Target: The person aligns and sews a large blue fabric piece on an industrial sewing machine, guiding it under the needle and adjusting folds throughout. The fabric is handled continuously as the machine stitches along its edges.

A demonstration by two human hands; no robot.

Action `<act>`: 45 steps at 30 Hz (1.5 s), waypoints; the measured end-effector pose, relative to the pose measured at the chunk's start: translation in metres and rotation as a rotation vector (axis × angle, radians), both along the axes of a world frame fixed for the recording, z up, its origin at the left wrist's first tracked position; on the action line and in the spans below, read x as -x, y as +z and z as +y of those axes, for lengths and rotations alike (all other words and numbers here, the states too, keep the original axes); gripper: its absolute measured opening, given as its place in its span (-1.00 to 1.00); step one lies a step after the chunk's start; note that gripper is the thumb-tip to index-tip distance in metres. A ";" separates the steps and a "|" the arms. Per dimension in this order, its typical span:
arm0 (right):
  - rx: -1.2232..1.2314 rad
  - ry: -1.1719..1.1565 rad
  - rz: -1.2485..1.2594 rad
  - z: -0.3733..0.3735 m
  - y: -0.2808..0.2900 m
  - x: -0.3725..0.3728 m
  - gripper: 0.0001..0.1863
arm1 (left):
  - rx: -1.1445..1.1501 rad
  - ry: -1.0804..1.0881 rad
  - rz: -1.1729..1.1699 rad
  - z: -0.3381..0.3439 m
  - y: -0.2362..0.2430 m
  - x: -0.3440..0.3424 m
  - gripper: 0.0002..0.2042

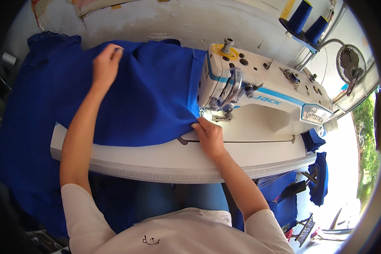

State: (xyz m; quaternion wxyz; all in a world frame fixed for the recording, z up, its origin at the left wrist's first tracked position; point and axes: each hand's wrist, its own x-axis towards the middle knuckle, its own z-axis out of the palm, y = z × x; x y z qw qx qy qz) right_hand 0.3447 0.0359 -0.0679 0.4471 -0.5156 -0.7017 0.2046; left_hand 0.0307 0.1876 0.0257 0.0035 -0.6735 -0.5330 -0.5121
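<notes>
A large piece of blue fabric [156, 84] covers the left part of the sewing table and hangs over its left end. Its right edge lies by the needle area of a white sewing machine [262, 86], where a small lamp shines. My right hand [210, 134] pinches the fabric edge just in front of the presser foot area. Farther back and to the left, my left hand [107, 67] is closed on the fabric, its fingers curled at the raised far part. Folds run across the cloth between both hands. The needle itself is too small to make out.
Two blue thread cones [299, 17] stand on a holder behind the machine, near a small fan [351, 63]. A ruler strip [156, 172] runs along the table's front edge. Stacked blue cloth pieces [318, 178] hang at the right. A wall [156, 23] stands behind.
</notes>
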 end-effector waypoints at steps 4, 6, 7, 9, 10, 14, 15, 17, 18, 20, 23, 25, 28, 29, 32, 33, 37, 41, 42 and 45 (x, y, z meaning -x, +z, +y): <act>-0.059 -0.015 -0.020 0.007 -0.005 -0.003 -0.79 | -0.306 -0.167 0.123 -0.103 0.104 -0.004 -0.92; -0.155 -0.036 -0.071 0.013 -0.008 -0.004 -0.82 | -0.530 -0.179 0.442 -0.174 0.133 -0.037 -0.92; -0.194 -0.040 -0.105 0.012 -0.008 -0.003 -0.83 | -0.711 -0.300 0.548 -0.196 0.138 -0.054 -0.90; -0.304 0.079 -0.122 -0.018 0.005 0.004 -0.80 | -0.592 -0.385 0.685 -0.262 0.126 -0.074 -0.85; -0.375 0.158 -0.146 -0.046 0.011 0.007 -0.76 | -0.625 -0.465 0.695 -0.275 0.111 -0.079 -0.87; -0.532 0.322 -0.098 -0.178 0.030 0.015 -0.73 | -0.496 -0.765 0.702 -0.321 0.042 -0.093 -0.90; -0.459 0.336 -0.069 -0.199 0.024 0.015 -0.73 | -0.364 -0.886 0.676 -0.331 0.021 -0.090 -0.90; -0.324 0.294 -0.098 -0.219 0.006 0.011 -0.72 | -0.251 -0.836 0.619 -0.324 -0.006 -0.091 -0.88; -0.300 0.272 -0.112 -0.223 0.002 0.005 -0.73 | -0.137 -0.786 0.695 -0.317 -0.014 -0.079 -0.88; -0.254 0.236 -0.119 -0.228 -0.005 -0.005 -0.74 | 0.288 -0.788 0.762 -0.310 -0.041 -0.037 -0.83; -0.228 0.285 -0.127 -0.222 -0.011 0.000 -0.76 | 0.930 -1.027 0.926 -0.335 -0.044 -0.046 -0.81; -0.179 0.266 -0.111 -0.221 -0.015 0.003 -0.76 | 1.030 -1.222 0.673 -0.319 -0.031 -0.058 -0.77; -0.143 0.234 -0.128 -0.224 -0.021 0.001 -0.74 | 0.741 -1.203 0.211 -0.288 -0.035 -0.098 -0.72; -0.136 0.217 -0.136 -0.222 -0.022 0.000 -0.74 | 0.516 -1.092 0.158 -0.273 -0.044 -0.118 -0.70; -0.146 0.234 -0.111 -0.210 -0.017 0.003 -0.69 | 0.281 -0.744 0.372 -0.227 -0.077 -0.148 -0.58; -0.155 0.231 -0.121 -0.207 -0.016 0.002 -0.68 | 0.246 -0.691 0.418 -0.219 -0.084 -0.153 -0.56; -0.158 0.226 -0.134 -0.188 -0.012 -0.004 -0.65 | 0.196 -0.670 0.475 -0.221 -0.092 -0.153 -0.53; -0.185 0.208 -0.141 -0.169 -0.012 -0.008 -0.63 | 0.158 -0.679 0.470 -0.227 -0.095 -0.151 -0.56; -0.189 0.207 -0.136 -0.164 -0.012 -0.008 -0.62 | 0.159 -0.680 0.457 -0.227 -0.095 -0.150 -0.57; -0.224 0.213 -0.138 -0.154 -0.010 -0.007 -0.62 | 0.162 -0.689 0.441 -0.223 -0.095 -0.148 -0.61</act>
